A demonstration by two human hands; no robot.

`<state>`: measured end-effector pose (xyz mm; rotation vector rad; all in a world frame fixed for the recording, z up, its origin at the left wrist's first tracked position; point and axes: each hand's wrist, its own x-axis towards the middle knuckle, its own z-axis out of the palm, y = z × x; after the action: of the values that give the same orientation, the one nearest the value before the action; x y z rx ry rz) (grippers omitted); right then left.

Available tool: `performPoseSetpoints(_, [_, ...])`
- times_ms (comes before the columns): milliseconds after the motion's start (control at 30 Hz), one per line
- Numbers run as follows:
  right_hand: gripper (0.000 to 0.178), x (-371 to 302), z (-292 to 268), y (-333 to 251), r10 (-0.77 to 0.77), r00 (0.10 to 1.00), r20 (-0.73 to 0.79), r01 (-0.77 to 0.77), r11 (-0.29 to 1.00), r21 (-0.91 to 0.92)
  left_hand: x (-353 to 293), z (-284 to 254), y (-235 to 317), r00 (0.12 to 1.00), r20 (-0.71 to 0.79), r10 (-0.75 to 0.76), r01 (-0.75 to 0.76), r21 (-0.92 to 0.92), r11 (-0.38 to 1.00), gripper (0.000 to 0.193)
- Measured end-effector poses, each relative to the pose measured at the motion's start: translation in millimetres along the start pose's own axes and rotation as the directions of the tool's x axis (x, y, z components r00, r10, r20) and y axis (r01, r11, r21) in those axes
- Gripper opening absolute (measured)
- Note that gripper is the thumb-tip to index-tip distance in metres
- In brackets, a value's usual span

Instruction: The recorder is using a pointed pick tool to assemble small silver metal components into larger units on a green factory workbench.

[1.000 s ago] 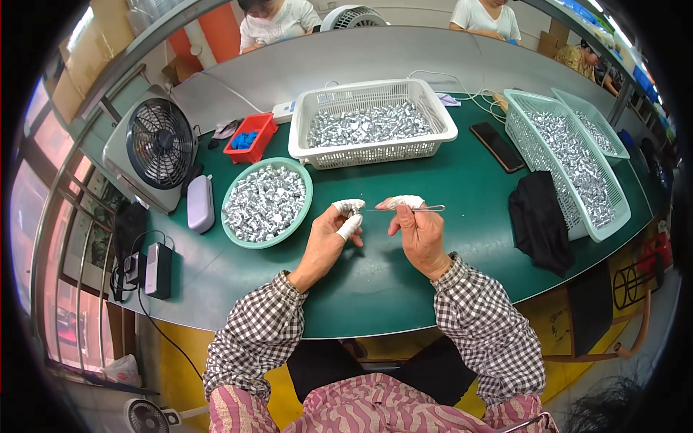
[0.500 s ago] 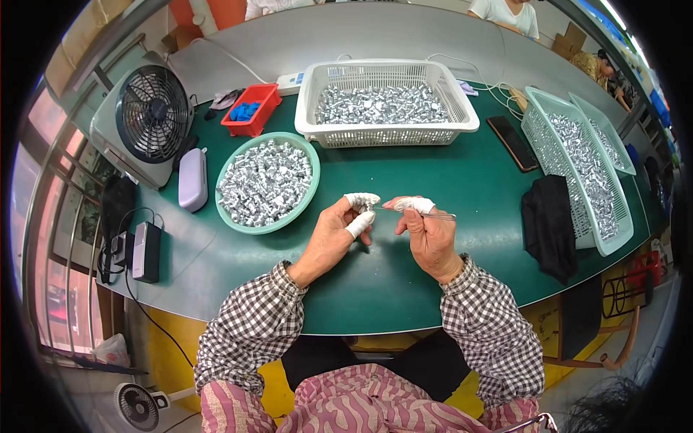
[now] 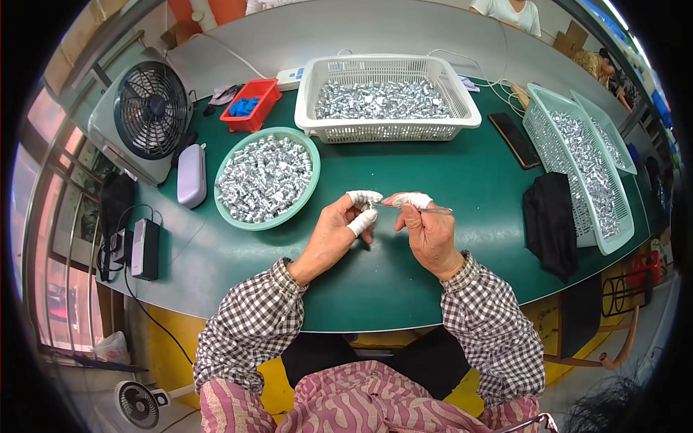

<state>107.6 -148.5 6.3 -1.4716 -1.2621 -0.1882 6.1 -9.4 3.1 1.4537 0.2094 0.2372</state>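
Observation:
Over the middle of the green table, my left hand (image 3: 339, 229) pinches a small silver metal part (image 3: 372, 205) between its taped thumb and forefinger. The part is mostly hidden by the fingertips, so its exact shape cannot be made out. My right hand (image 3: 427, 234), its forefinger also wrapped in white tape, is closed round a thin metal pick-like tool (image 3: 437, 211). The tool's tip reaches left to the silver part and seems to touch it. To the left of my left hand stands a round pale green bowl (image 3: 315, 184) full of similar silver parts.
A white basket (image 3: 390, 134) of silver parts stands at the back, with a red bin (image 3: 271, 105) beside it. Pale green baskets (image 3: 577, 209), a phone (image 3: 513, 140) and black cloth (image 3: 550, 225) lie right. A fan (image 3: 153, 108), purple case (image 3: 192, 177) and black box (image 3: 146, 249) are left.
My hands keep nearly the same place and grip. The right hand has tilted the tool very slightly. The whole view has shifted a little.

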Motion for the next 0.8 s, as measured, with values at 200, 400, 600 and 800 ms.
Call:
performPoseSetpoints(200, [0.016, 3.0, 1.1, -0.8, -0.041, 0.998, 0.037, 0.043, 0.997, -0.061, 0.4, -3.1, -1.2, 0.999, -0.048, 0.022, -0.022, 0.009, 1.0, 0.022])
performPoseSetpoints(400, [0.016, 6.2, -5.5, -5.8, 0.317, 0.941, 0.118, -0.338, 0.903, 0.265, 1.1, -6.2, 0.5, 0.999, -0.045, -0.014, 0.003, -0.235, 0.972, 0.023])
performPoseSetpoints(600, [0.021, 10.8, -7.2, -5.6, 0.476, 0.823, 0.31, -0.568, 0.682, 0.46, 1.0, -12.9, -1.7, 0.998, 0.029, -0.058, 0.064, -0.527, 0.847, 0.024])
performPoseSetpoints(800, [0.023, 8.4, -6.3, -4.3, 0.478, 0.81, 0.341, -0.583, 0.588, 0.56, -1.2, -10.5, 2.4, 0.994, 0.077, -0.075, 0.106, -0.611, 0.785, 0.028])
